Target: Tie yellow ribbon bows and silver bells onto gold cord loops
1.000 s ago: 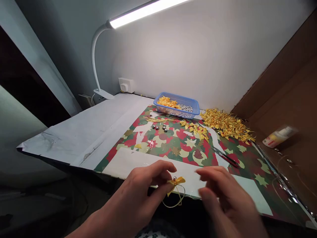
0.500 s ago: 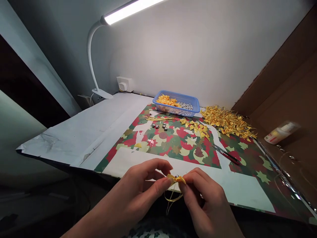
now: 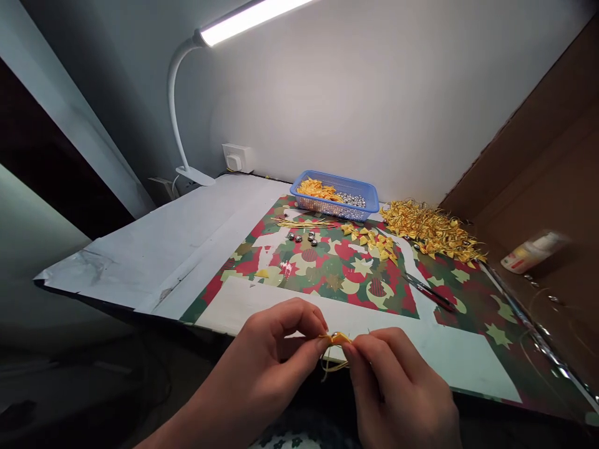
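Left hand (image 3: 271, 349) and right hand (image 3: 388, 380) both pinch a small gold ribbon bow (image 3: 335, 340) at the bench's (image 3: 154, 249) near edge. Thin gold loop hangs below the bow; the loops look crumpled.

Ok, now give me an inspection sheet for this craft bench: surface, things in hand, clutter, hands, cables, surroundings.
Surface: white board, partly covered by star-patterned paper in red and green.
Things in hand: yellow ribbon bow, thin gold loop hanging below it.
Clutter: blue basket holding yellow bows and silver bells; pile of bows; loose bows; loose bells; gold strands; slim dark tool; blurred bottle.
Hands: left hand and right hand pinch the bow from either side, at the near edge.
Cables: thin white lead by the lamp's foot; its run is unclear.
Surroundings: lamp lit overhead; wall socket; cardboard panel on the right.
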A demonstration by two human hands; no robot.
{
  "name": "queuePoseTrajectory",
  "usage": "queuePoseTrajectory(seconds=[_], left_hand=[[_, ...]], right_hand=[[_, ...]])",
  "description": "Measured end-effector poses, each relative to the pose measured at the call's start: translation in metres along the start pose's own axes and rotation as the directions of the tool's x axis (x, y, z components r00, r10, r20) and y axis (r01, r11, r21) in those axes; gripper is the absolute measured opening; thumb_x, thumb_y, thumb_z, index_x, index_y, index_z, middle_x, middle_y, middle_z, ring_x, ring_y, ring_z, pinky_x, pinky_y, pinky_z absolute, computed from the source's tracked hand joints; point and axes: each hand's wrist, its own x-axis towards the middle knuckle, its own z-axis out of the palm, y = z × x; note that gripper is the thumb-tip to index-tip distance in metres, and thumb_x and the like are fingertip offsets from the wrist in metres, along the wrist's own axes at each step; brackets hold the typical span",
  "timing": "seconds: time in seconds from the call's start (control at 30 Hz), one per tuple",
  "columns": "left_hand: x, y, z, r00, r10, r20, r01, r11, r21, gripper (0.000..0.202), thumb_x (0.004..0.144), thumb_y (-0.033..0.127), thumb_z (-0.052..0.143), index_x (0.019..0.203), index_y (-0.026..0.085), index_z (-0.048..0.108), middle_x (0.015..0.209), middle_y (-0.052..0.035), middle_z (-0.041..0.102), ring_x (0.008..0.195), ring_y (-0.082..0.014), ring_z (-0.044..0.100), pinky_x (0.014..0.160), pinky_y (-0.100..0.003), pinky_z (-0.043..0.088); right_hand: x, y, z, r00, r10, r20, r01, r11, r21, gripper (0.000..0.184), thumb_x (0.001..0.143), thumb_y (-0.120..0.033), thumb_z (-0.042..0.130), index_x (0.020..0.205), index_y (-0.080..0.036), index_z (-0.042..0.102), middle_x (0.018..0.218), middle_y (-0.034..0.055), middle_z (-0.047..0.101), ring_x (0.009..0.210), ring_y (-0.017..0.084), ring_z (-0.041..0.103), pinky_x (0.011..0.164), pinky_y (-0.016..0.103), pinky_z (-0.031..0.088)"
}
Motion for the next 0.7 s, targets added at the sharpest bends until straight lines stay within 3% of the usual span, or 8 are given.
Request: queuePoseTrajectory(seconds=[0.1,0.23,0.37,0.6,0.7], left_hand=[[-0.003,0.007,-0.001,0.996,-0.048,0.074,0.042,0.996,0.077,0.017,0.091,0.03,0.063,0.079,0.019,0.066,0.083,-0.0034,0.068,0.078,-0.0211,0.061,0.067,-0.031,0.049],[-0.004,0.014,-0.003,0.992,-0.081,0.093,0.064,0.983,0.174,0.02,0.091,0.034,0.062,0.079,0.019,0.066,0.072,-0.0006,0.064,0.069,-0.0191,0.058,0.062,-0.03,0.046],[-0.002,0.014,-0.003,0.992,-0.091,0.087,0.083,0.992,0.093,0.023,0.094,0.038,0.059,0.082,0.019,0.064,0.069,0.0034,0.057,0.069,-0.0156,0.053,0.063,-0.027,0.044],[0.001,0.004,-0.006,0.977,-0.084,0.194,0.106,0.989,-0.106,0.014,0.092,0.03,0.067,0.086,0.018,0.069,0.076,0.0024,0.066,0.073,-0.0139,0.058,0.069,-0.025,0.047],[0.004,-0.001,-0.006,0.988,-0.041,0.149,0.053,0.996,-0.074,0.012,0.092,0.029,0.067,0.086,0.019,0.071,0.077,0.0011,0.067,0.074,-0.015,0.06,0.069,-0.025,0.049]], right_hand=[[0.005,0.006,0.001,0.998,-0.064,0.003,0.064,0.998,0.02,0.012,0.1,-0.017,0.055,0.089,-0.022,0.056,0.077,-0.0002,0.059,0.057,0.01,0.056,0.053,0.02,0.043],[0.005,0.009,0.005,0.99,0.066,0.123,-0.096,0.96,0.263,0.009,0.1,-0.016,0.053,0.097,-0.022,0.059,0.085,0.0001,0.061,0.063,0.009,0.058,0.053,0.019,0.043],[0.002,0.007,0.006,0.982,0.109,0.154,-0.163,0.9,0.404,0.015,0.1,-0.014,0.052,0.089,-0.022,0.058,0.076,-0.0024,0.059,0.062,0.01,0.055,0.056,0.02,0.043],[0.002,0.002,0.007,0.97,0.165,0.177,-0.224,0.889,0.399,0.019,0.099,-0.017,0.051,0.083,-0.022,0.06,0.072,-0.0025,0.058,0.059,0.01,0.054,0.053,0.021,0.042],[-0.001,-0.005,0.004,0.973,0.226,0.036,-0.227,0.932,0.282,0.01,0.096,-0.017,0.056,0.097,-0.023,0.063,0.082,0.0005,0.064,0.062,0.011,0.059,0.052,0.021,0.046]])
